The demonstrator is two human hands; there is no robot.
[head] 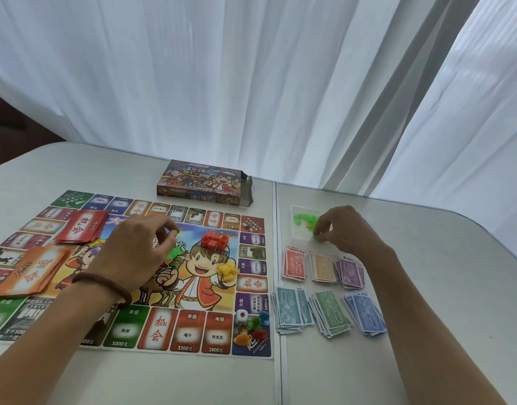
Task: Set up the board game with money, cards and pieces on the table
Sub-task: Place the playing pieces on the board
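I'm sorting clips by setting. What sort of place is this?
Likely an indoor room, at home or in a recording space, I cannot tell which: sheer white curtains against daylight, a pale table with a seam, and a board game spread out near its box.

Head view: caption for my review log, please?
Right hand pinches green pieces at a clear packet beside six money stacks; left hand hovers over the game board.

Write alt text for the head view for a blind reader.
The right hand pinches a green piece in a clear bag beyond six money stacks, right of the game board. The left hand hovers, fingers curled, over the board's middle, near a red card deck, an orange card deck, red houses and yellow pieces.
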